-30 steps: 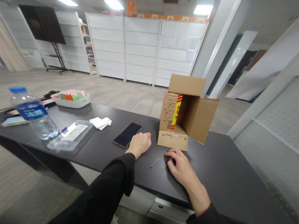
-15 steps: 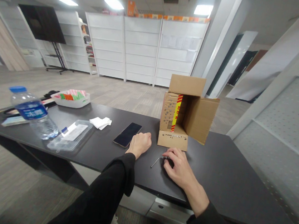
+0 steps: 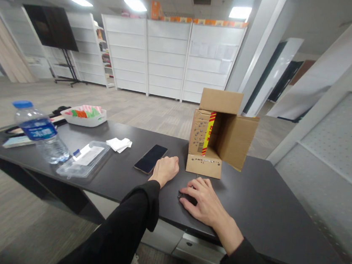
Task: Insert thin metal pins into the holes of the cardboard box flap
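My left hand (image 3: 165, 170) rests on the dark table in a loose fist, knuckles up, just right of a black phone (image 3: 150, 158). Nothing shows in its fingers. In front of an open cardboard box (image 3: 204, 166), my right hand (image 3: 201, 199) is low over the tabletop, its fingers and thumb curled together. They close on a thin bent metal rod that looks like a hex key (image 3: 179, 195). Only its end shows; the fingers hide the rest. The box lies on its side, mouth towards me, with flaps spread and small holes or dots on its cardboard.
On the left are a water bottle (image 3: 41, 131), a clear plastic case (image 3: 84, 162), folded white tissue (image 3: 119, 144) and a white basket (image 3: 85, 117) with colourful contents. A perforated panel (image 3: 346, 143) stands along the right side of the table (image 3: 269, 202).
My right hand has shifted left over the metal rod, and its fingers have drawn in around it, covering most of it. My left hand stays in place.
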{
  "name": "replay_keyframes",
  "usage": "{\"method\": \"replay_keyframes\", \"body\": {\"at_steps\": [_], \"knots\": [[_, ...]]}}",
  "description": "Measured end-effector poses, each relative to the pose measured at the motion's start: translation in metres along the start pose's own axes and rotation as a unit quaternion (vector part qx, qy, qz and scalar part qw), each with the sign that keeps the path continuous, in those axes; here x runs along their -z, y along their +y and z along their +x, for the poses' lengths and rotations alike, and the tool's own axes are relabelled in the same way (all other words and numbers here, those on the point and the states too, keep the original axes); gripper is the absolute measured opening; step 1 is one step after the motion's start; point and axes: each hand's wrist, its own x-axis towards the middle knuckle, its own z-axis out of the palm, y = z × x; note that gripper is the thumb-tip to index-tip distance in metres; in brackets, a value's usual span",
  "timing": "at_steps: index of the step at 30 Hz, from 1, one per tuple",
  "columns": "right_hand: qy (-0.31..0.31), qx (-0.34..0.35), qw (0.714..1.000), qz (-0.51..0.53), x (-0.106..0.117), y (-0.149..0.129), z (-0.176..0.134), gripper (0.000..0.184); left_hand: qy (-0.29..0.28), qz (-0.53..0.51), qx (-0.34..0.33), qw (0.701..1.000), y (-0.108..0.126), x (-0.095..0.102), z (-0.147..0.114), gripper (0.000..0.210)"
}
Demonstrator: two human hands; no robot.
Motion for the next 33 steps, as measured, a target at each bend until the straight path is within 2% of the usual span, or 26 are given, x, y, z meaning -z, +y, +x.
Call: {"method": "replay_keyframes", "body": {"at_steps": [15, 24, 33], "knots": [[0.012, -0.022, 1.0, 0.0, -0.0037, 0.0037, -0.0015, 0.017, 0.014, 0.003, -0.014, 1.0, -0.0027, -0.0046, 0.0024, 0.036], [0.03, -0.032, 0.999, -0.011, -0.0048, 0.0053, -0.0028, 0.023, 0.014, -0.004, -0.009, 1.0, -0.0027, -0.0048, 0.0021, 0.036], [0.018, -0.047, 0.999, -0.011, -0.0065, 0.0067, -0.0043, 0.035, 0.003, -0.002, -0.005, 1.0, -0.0019, -0.0022, 0.0016, 0.037]]}}
